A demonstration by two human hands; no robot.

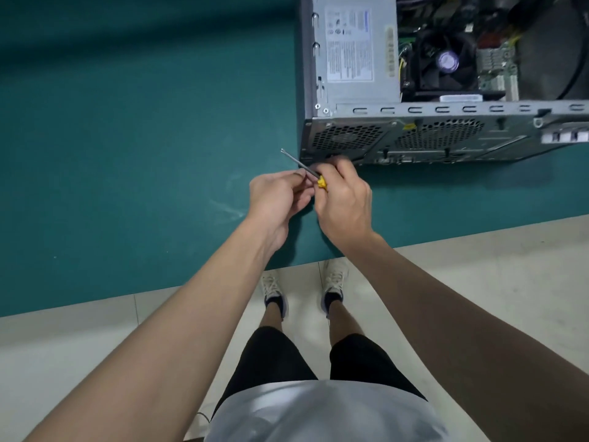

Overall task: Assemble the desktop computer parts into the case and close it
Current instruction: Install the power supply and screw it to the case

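Head view: screwdriver (pixel 294 159) held near case (pixel 446 135)

Its shaft is pinched by the left hand (pixel 280 194); the yellow handle is clasped by the curled fingers of the right hand (pixel 345 200). The case is laid on the green table (pixel 127 122), upper right.

Dim, even light is falling from overhead; fingers (pixel 331 164) are blurring slightly, and edges are bowing with wide-angle distortion.

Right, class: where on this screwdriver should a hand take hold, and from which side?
Take the yellow handle, coming from the right, as the right hand does. The screwdriver lies tilted, its thin bare shaft pointing up-left; the handle is the thicker end. The left hand only pinches the shaft.
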